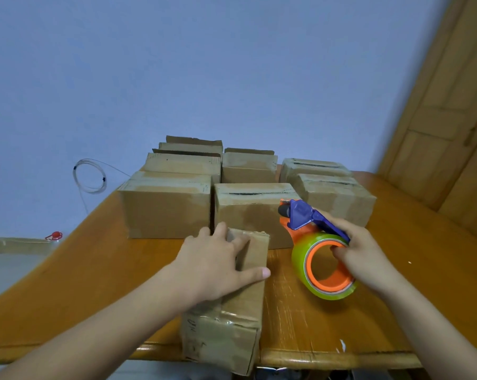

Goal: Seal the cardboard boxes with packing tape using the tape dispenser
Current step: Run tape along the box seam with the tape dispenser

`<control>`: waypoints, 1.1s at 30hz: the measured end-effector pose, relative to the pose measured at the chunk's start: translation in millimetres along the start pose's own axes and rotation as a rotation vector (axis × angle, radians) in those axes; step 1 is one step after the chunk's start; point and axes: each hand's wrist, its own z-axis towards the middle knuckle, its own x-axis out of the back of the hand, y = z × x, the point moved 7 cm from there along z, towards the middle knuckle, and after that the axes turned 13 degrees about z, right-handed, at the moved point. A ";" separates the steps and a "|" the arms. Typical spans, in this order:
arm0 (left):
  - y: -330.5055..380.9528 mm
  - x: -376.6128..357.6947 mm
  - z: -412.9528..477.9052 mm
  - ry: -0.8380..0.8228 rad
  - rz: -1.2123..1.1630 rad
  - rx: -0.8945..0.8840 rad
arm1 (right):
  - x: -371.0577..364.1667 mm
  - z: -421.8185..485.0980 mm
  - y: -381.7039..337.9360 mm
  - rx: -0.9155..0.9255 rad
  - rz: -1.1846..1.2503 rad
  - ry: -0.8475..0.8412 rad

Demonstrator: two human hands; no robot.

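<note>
A small cardboard box [231,319] lies near the table's front edge, its near end hanging over the edge, with clear tape across its top. My left hand [218,261] lies flat on top of it, fingers spread toward the far end. To its right my right hand [360,250] grips the tape dispenser [311,231], which has a purple handle, an orange core and a roll of greenish clear tape. The dispenser's front points at a closed box [248,209] just behind the small one.
Several more cardboard boxes [166,207] stand in rows at the back of the orange wooden table [396,283], some with open flaps. A coiled wire [90,175] hangs on the blue wall at left. A wooden door [451,119] is at right.
</note>
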 end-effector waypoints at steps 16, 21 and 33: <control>-15.3 37.7 -11.7 0.661 -0.418 -0.020 | -1.2 5.4 -14.0 0.097 -0.070 -0.092; -15.7 60.0 0.6 0.852 -0.295 -0.137 | -4.0 5.6 -25.5 0.162 -0.084 -0.138; -6.2 65.2 13.5 1.122 -0.101 -0.282 | -7.5 9.7 -28.8 0.194 -0.097 -0.155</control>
